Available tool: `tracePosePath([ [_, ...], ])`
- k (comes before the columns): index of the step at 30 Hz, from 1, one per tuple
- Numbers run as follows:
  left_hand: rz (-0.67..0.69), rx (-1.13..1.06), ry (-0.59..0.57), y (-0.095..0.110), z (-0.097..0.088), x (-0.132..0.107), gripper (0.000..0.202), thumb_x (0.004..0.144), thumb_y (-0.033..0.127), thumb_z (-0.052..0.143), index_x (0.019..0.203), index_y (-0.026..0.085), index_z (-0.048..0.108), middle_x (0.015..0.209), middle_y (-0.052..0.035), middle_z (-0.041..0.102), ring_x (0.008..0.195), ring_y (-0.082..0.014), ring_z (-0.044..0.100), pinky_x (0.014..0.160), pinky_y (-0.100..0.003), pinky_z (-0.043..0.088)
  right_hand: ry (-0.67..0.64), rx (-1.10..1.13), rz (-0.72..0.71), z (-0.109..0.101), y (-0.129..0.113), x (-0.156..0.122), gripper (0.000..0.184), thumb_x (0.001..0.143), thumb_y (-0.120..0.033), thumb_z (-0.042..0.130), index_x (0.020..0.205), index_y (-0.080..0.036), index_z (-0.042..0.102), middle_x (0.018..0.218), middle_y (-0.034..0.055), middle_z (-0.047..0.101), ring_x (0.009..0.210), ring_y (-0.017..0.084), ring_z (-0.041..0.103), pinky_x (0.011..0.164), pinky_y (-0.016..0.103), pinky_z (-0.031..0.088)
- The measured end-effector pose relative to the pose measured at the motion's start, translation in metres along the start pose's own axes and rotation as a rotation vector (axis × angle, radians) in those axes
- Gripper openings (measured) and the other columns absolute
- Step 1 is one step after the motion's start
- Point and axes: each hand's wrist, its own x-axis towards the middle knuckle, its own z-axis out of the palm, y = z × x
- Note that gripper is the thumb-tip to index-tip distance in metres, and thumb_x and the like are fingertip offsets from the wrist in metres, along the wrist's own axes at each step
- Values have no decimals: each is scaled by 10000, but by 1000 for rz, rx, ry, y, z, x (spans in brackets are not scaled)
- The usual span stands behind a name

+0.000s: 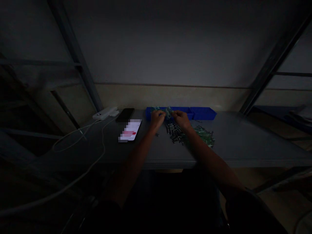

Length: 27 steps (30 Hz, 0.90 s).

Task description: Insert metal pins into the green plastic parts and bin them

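My left hand point(157, 119) is closed in a pinch in front of the blue bin point(148, 113); what its fingertips hold is too small and dark to tell. Facing it, my right hand point(180, 119) has its fingers closed on a small clear, greenish plastic bag point(169, 112), which stands up between the two hands. Below the hands lies a heap of short metal pieces point(175, 132), like screws or pins. More greenish clear packets point(206, 136) are piled right of it, partly behind my right forearm. Other clear plastic point(155, 108) shows behind my left hand.
A second blue bin compartment point(203, 113) adjoins on the right. On the left of the grey table point(243, 136) lie a lit phone point(130, 130), a dark phone point(125, 114) and a white device point(104, 113) with cables point(103, 143). Metal posts point(85, 78) flank the table.
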Motion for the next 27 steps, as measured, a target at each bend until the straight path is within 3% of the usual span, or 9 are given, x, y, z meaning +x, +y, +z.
tracePosePath([
  [4, -305, -208, -108, 6, -4, 0, 454, 881, 429, 374, 615, 175, 642, 719, -69, 659, 683, -167, 584, 657, -285, 417, 30, -204, -134, 2, 2, -2, 266, 758, -280, 529, 872, -127, 715, 705, 32, 654, 615, 138, 521, 637, 259, 404],
  [8, -440, -292, -138, 7, -7, -1, 393, 863, 441, 418, 670, 175, 635, 677, -49, 641, 514, -110, 485, 478, -238, 312, -31, -349, -210, 3, -1, -6, 319, 775, -248, 479, 938, -149, 735, 693, 31, 659, 582, 136, 506, 623, 263, 388],
  [15, -337, -358, -146, 2, -4, -2, 95, 784, 245, 549, 796, 193, 627, 724, 9, 619, 535, -79, 507, 467, -196, 318, -82, -248, -101, 0, 0, -4, 356, 730, -272, 504, 996, -147, 705, 520, -47, 501, 488, 95, 377, 521, 225, 304],
  [18, -278, -368, -149, 4, -3, -4, 126, 739, 229, 601, 855, 201, 642, 790, 1, 649, 599, -98, 566, 505, -206, 361, -73, -82, 39, 0, -1, -3, 365, 740, -452, 552, 846, -133, 692, 506, -47, 471, 470, 86, 360, 487, 223, 277],
  [22, -232, -396, -126, 7, -2, -4, 193, 689, 156, 567, 861, 198, 643, 879, -14, 671, 708, -123, 616, 589, -224, 429, -43, 97, 284, -1, -8, -3, 572, 733, -701, 480, 660, -153, 623, 407, -50, 372, 390, 88, 318, 433, 242, 221],
  [24, -205, -383, -115, 7, -2, -4, 206, 660, 108, 515, 805, 188, 638, 901, -14, 669, 789, -136, 621, 625, -223, 449, -43, 149, 325, -1, -12, -4, 602, 729, -741, 453, 618, -165, 590, 409, -38, 395, 385, 91, 331, 426, 247, 222],
  [27, -158, -361, -101, 6, -4, -5, 226, 634, 77, 464, 747, 181, 631, 918, -13, 662, 875, -152, 601, 656, -223, 464, -76, 170, 288, 0, -14, -7, 532, 694, -701, 542, 569, -184, 528, 430, -37, 418, 401, 83, 325, 425, 246, 215],
])
